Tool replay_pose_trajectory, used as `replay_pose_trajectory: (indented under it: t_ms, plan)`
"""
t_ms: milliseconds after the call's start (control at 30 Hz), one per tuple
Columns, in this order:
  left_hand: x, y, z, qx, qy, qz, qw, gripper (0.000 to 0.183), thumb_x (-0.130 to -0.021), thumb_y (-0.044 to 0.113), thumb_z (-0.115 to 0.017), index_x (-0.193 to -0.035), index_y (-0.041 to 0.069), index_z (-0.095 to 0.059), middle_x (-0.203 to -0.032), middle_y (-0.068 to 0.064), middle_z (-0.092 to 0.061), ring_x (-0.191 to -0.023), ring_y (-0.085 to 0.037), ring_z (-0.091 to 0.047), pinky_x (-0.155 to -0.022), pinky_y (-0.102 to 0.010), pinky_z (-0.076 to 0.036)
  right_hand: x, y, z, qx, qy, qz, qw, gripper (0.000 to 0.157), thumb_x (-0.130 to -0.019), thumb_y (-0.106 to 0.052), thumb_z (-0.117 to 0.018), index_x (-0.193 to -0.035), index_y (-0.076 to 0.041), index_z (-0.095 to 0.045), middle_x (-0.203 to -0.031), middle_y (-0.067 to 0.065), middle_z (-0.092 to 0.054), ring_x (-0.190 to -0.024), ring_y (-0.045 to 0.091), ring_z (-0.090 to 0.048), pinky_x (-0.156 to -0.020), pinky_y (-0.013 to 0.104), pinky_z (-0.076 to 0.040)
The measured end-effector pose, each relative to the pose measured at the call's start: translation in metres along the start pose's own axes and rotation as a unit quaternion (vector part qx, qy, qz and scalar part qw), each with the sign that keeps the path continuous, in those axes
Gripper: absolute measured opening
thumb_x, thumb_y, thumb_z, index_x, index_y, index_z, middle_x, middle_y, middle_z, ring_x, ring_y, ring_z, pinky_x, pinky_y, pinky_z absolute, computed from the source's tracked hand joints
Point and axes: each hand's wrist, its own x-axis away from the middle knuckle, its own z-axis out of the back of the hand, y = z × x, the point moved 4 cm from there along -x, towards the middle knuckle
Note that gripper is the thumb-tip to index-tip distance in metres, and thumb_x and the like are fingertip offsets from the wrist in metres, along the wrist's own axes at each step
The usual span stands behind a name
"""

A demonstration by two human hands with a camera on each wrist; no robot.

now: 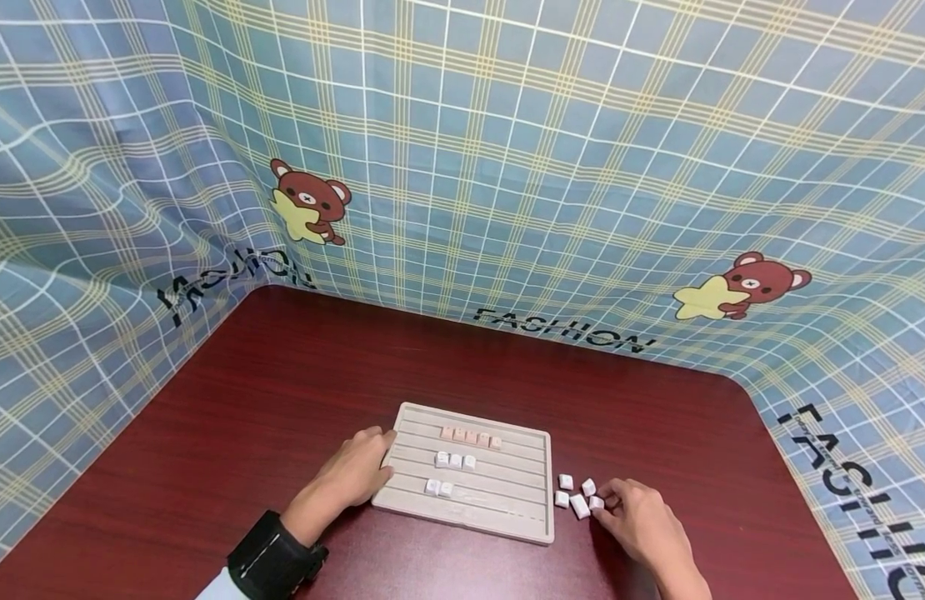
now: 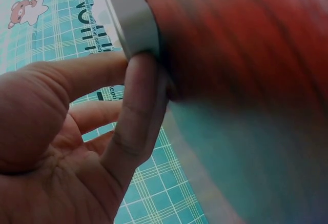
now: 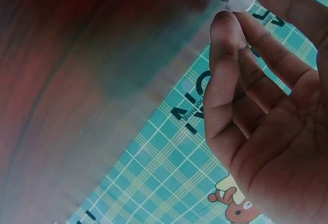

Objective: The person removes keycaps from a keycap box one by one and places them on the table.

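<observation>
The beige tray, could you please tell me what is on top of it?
The beige tray holds rows of five, three and two keycaps, far to near. The left hand covers part of its edge; the table beneath is hidden.

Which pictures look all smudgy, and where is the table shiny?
Head view: mostly crisp, with a pale shine on the table in front of the tray; left wrist view: the table is blurry, and a greenish patch on it seems to mirror the cloth; right wrist view: the table is smudgy too, the right hand dim, the cloth clearer.
</observation>
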Motion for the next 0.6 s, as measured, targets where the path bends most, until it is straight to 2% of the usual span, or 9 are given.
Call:
replay_pose_trajectory:
  t_ms: [267, 500, 600]
  plan:
    - [-0.004, 0.002, -0.002, -0.002, 0.002, -0.009, 1.0, 0.04, -0.081, 0.004, -0.075, -0.117, -0.009, -0.063, -0.102, -0.023, -0.062, -0.087, -0.04, -0.066, -0.074, -0.046, -0.056, -0.004, -0.011, 0.009, -0.007, 0.014, -0.001, 1.0, 0.013, -0.077, -0.016, -0.078, -0.085, -0.017, -0.069, -0.078, -0.007, -0.065, -0.071, 0.008, -0.062, -0.06, 0.029, -0.048]
    - [-0.004, 0.002, -0.003, 0.003, -0.008, -0.002, 1.0, 0.044, -0.083, 0.004, -0.074, -0.122, -0.01, -0.06, -0.119, -0.031, -0.059, -0.101, -0.045, -0.064, -0.083, -0.051, -0.055, -0.014, -0.045, 0.009, -0.018, 0.028, 0.024, 0.999, 0.01, -0.079, -0.018, -0.078, -0.086, -0.018, -0.071, -0.077, -0.007, -0.064, -0.071, 0.008, -0.063, -0.057, 0.028, -0.046]
    - [-0.004, 0.002, -0.004, 0.002, -0.009, -0.001, 1.0, 0.043, -0.083, 0.004, -0.074, -0.122, -0.009, -0.061, -0.118, -0.03, -0.06, -0.1, -0.044, -0.065, -0.082, -0.05, -0.055, -0.019, -0.064, 0.004, -0.021, 0.041, 0.05, 0.998, 0.013, -0.078, -0.019, -0.08, -0.087, -0.017, -0.071, -0.076, -0.007, -0.062, -0.069, 0.007, -0.061, -0.055, 0.026, -0.045]
